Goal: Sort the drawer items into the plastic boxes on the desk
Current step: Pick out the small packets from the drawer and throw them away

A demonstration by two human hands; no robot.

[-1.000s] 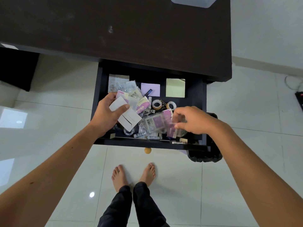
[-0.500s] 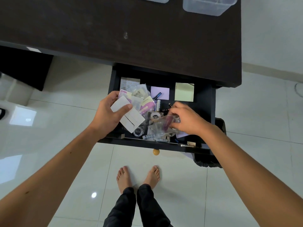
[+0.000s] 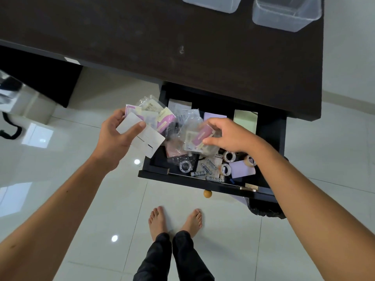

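The left hand gripped a fanned stack of packets, thumb pressed on the white card in front, held just off the left edge of the open drawer. The right hand pinched a clear packet with a pink strip beside that stack, above the drawer. Below the right hand lay tape rolls and batteries; beyond both hands, clear plastic boxes stood on the dark surface.
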